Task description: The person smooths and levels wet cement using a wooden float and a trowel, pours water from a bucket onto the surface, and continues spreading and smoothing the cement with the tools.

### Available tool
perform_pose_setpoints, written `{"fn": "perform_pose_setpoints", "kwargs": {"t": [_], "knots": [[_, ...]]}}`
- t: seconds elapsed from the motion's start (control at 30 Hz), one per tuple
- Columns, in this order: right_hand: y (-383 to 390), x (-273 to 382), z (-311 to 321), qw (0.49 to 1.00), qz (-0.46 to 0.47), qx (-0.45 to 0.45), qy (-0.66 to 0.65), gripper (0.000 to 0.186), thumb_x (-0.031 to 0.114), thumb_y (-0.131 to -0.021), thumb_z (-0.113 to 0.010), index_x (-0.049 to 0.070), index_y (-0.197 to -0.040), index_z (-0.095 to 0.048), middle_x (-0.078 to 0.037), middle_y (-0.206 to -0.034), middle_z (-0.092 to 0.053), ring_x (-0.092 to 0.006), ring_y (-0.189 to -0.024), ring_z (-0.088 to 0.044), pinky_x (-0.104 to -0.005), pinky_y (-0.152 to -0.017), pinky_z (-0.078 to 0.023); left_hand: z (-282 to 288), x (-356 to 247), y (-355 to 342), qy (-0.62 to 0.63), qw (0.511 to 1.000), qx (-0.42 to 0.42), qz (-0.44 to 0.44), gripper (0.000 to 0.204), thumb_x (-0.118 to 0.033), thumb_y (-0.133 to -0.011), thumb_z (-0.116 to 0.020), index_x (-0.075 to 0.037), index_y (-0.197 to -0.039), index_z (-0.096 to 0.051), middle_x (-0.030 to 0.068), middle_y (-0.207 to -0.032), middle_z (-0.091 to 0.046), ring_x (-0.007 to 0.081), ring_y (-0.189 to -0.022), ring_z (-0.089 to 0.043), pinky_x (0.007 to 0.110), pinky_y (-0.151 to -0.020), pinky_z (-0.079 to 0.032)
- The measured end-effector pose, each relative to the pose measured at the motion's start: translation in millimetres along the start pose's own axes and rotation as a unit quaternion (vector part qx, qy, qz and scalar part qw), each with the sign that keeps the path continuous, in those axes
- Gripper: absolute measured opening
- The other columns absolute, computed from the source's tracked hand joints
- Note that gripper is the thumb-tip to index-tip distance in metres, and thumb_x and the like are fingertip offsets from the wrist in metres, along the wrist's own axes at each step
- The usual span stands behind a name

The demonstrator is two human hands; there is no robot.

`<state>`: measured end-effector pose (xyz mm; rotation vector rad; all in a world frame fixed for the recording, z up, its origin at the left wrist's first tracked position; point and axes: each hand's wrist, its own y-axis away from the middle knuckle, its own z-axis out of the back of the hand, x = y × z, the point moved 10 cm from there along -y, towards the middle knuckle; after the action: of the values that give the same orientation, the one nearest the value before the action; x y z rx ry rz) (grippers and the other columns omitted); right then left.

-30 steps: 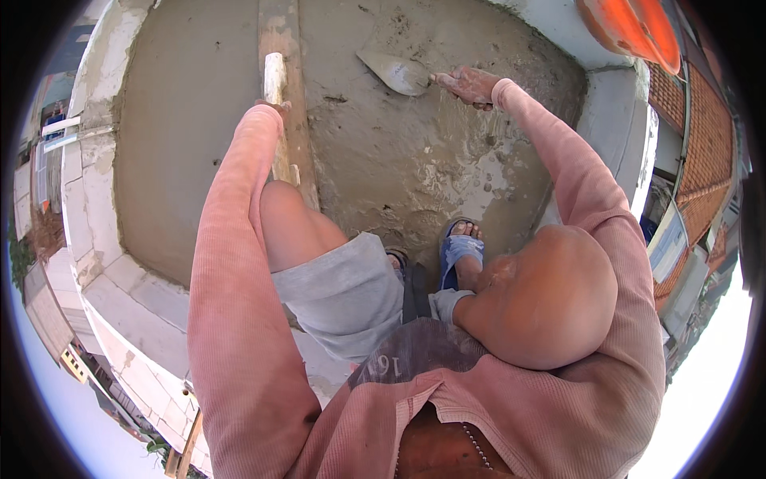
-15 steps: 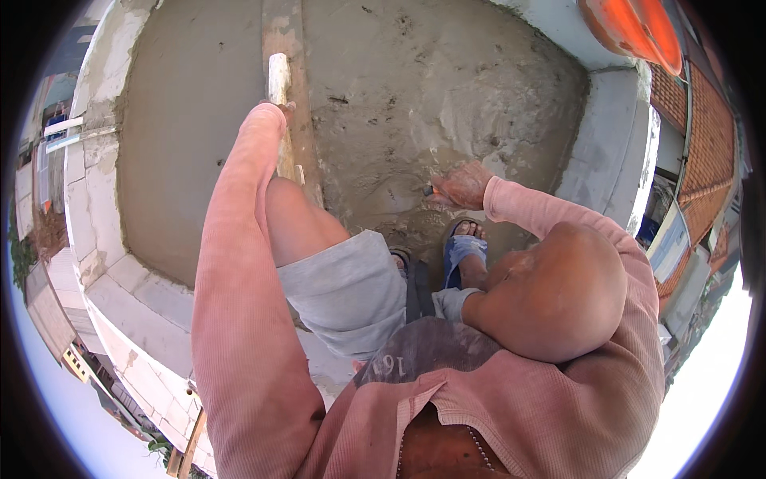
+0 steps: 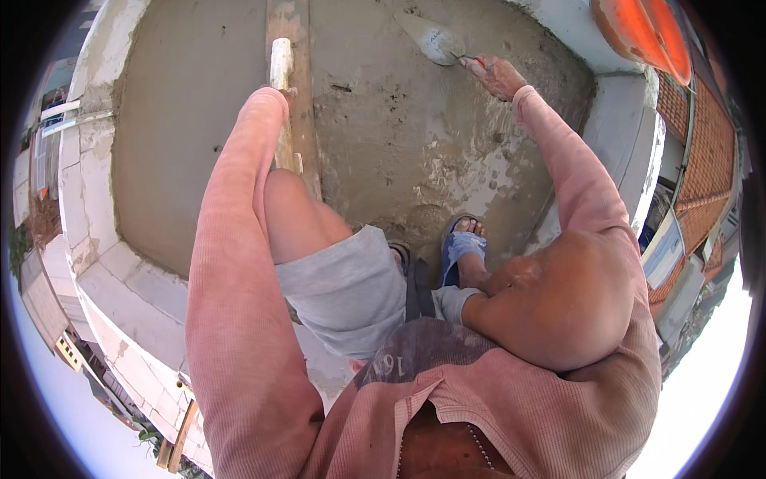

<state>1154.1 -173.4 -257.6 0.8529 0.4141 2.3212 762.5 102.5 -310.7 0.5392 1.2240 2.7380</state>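
Grey mortar [image 3: 183, 136]: spread on both sides of the board [image 3: 306, 140]; smooth to its left, rougher to its right, with pits and paler wet patches
Board: long, wooden, lying over the mortar; presumably flat so its edges bear evenly
Handle [image 3: 281, 64]: pale bar along the board's top; likely there so a hand can steer the board clear of the wet surface
Left hand [image 3: 290, 93]: above the board, fingers curled closed round the handle, as far as the sleeve lets one see
Right hand [image 3: 496, 77]: well right of the board, closed firmly round the trowel's grip; no gap shows
Trowel [image 3: 435, 41]: right of the board, toward its far end; tip pointing toward the board, blade held low over the mortar, probably so it can slide; contact cannot be told
Wall [image 3: 618, 132]: pale blocks left and right of the board; it works as a container, rimming the mortar like a tray
Tub [image 3: 638, 36]: orange, far right of the board, by the wall; grey-smeared; contents cannot be told
Sandals [image 3: 448, 271]: right of the board's near end, close together; that stance likely spares the smooth side footprints
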Motion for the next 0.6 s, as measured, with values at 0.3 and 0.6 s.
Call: {"fn": "perform_pose_setpoints", "kwargs": {"t": [0.3, 0.6], "knots": [[152.8, 60.4, -91.3, 0.935, 0.194, 0.232, 0.184, 0.047, 0.05, -0.097, -0.044, 0.005, -0.102, -0.059, -0.022, -0.083, -0.067, -0.0432, -0.085, -0.064, -0.0501, -0.075, -0.049, 0.4, -6.2, 9.7, -0.059, 0.997, 0.018, -0.038, 0.072, -0.065, -0.089, -0.041, -0.01, -0.135, -0.051, 0.0156, -0.135, -0.053, 0.0361, -0.125, -0.05, 0.047, -0.106, -0.037], [83.2, 57.5, -83.5, 0.985, 0.102, 0.102, 0.097, 0.049, 0.049, -0.098, -0.041, 0.005, -0.11, -0.058, -0.024, -0.082, -0.066, -0.0432, -0.081, -0.065, -0.0491, -0.075, -0.05, -0.5, -1.4, -0.1, -0.051, 0.998, 0.018, -0.034, 0.074, -0.065, -0.091, -0.038, -0.01, -0.137, -0.048, 0.016, -0.136, -0.052, 0.0366, -0.125, -0.049, 0.047, -0.106, -0.037]]}}
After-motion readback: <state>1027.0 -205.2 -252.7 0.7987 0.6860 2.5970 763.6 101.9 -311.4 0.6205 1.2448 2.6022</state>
